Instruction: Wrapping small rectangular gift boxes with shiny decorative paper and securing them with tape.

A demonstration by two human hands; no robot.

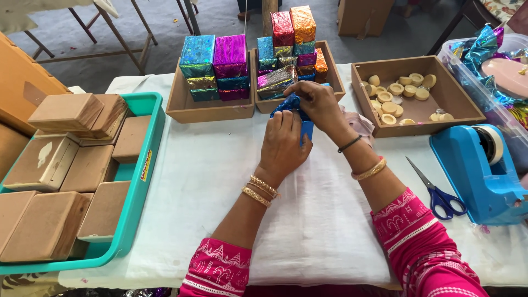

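both hands meet at table centre on a small box in blue foil [297, 110]. left hand [283, 146] is curled round its near side, fingers closed against the foil, thumb side up. right hand [319, 102] sits on top/far side, fingertips pinching the crinkled foil at the upper end. box is held just above the white cloth [220, 181], right in front of the mid tray.

containers, l to r:
- teal bin [144, 104] at left edge: full of plain brown boxes [71, 113], stacked and lying flat, some w/ pale lids.
- left tray [181, 107], brown wood: wrapped boxes in 2 stacks, a teal-blue one [197, 55] and a magenta one [230, 54] on top, green/teal ones below.
- mid tray [331, 74]: more wrapped boxes, mixed colours, a red [282, 27] and an orange [302, 23] one standing highest; a silver-purple one [275, 81] leans at the front, just behind the hands.
- right tray [456, 93]: loose round cream-coloured discs [397, 88], clustered at back left, rest of the floor bare.
- clear tub [467, 71] at far right: shiny foil sheets [484, 44] and a pink lid-like thing, partly cut off by the frame.

on the cloth right of the arms: blue scissors [440, 192], shut, and a blue tape dispenser [478, 165] w/ a roll on it, near the right tray.
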